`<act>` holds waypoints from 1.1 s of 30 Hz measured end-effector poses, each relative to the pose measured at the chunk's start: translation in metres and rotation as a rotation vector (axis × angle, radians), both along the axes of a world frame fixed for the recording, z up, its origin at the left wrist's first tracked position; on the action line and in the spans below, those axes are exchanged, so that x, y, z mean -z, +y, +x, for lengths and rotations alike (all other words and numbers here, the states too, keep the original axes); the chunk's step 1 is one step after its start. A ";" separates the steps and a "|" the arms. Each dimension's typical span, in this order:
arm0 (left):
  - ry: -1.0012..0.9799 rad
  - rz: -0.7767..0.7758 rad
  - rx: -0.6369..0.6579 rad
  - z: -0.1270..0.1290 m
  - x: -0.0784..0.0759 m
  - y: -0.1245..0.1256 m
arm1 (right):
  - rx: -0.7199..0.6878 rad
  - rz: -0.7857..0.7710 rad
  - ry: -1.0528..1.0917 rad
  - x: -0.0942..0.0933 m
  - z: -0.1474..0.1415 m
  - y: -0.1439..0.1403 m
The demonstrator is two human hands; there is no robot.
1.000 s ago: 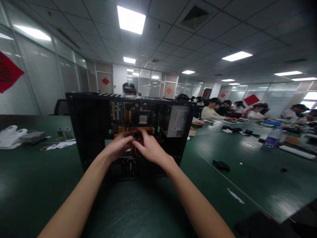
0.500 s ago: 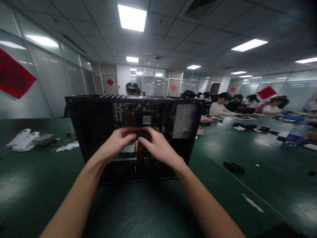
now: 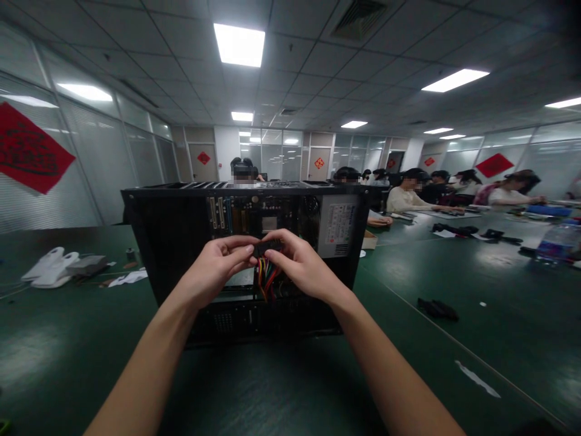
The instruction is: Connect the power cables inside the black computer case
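A black computer case (image 3: 172,242) with its side off stands on the green table. Inside it are a motherboard (image 3: 245,209) and, at the right, a silver power supply (image 3: 338,224) with a label. In front of the board, a black power connector (image 3: 265,247) with a bundle of coloured wires (image 3: 269,278) hangs between my hands. My left hand (image 3: 221,266) pinches the connector's left end with thumb and fingertips. At the other end, my right hand (image 3: 299,266) grips the connector between thumb and fingers. The fingers hide part of the connector.
At the left lie a white plastic bag (image 3: 51,269) and a grey box (image 3: 88,265). To the right are a black cloth-like item (image 3: 438,309), a paper strip (image 3: 476,379) and a water bottle (image 3: 554,242). Several people sit along the tables behind.
My hands have shifted slightly right, and the black connector with its coloured wires now shows more clearly between them. The whole view has tilted up a little.
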State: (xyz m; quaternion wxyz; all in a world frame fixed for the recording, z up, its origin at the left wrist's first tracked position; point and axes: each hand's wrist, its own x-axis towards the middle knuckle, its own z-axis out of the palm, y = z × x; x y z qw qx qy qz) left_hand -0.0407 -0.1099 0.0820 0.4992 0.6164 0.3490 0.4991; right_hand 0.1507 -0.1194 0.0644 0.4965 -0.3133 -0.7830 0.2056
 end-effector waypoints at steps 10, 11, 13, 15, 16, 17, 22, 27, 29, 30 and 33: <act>-0.045 0.005 0.024 0.008 -0.003 -0.010 | -0.029 0.006 -0.035 -0.010 0.012 -0.008; -0.051 0.006 0.022 0.009 -0.002 -0.010 | -0.023 0.011 -0.040 -0.010 0.012 -0.008; -0.057 0.012 0.007 0.010 -0.001 -0.009 | -0.014 0.012 -0.050 -0.010 0.013 -0.008; -0.059 0.013 -0.008 0.011 0.000 -0.007 | -0.009 0.010 -0.061 -0.011 0.014 -0.008; -0.062 0.007 -0.006 0.011 0.000 -0.007 | -0.006 0.008 -0.066 -0.012 0.015 -0.008; -0.066 -0.001 0.000 0.012 0.000 -0.007 | -0.004 0.004 -0.071 -0.012 0.016 -0.009; -0.087 -0.012 0.001 0.012 0.000 -0.006 | -0.021 -0.026 -0.098 -0.015 0.021 -0.012; -0.071 0.012 -0.008 0.014 0.003 -0.005 | 0.009 0.001 -0.082 -0.015 0.018 -0.012; -0.081 0.010 -0.005 0.015 0.004 -0.006 | 0.013 0.008 -0.066 -0.015 0.017 -0.012; -0.081 0.009 0.001 0.015 0.004 -0.006 | 0.011 0.008 -0.065 -0.015 0.017 -0.012; -0.081 0.009 0.021 0.017 0.004 -0.007 | 0.008 0.010 -0.061 -0.015 0.019 -0.011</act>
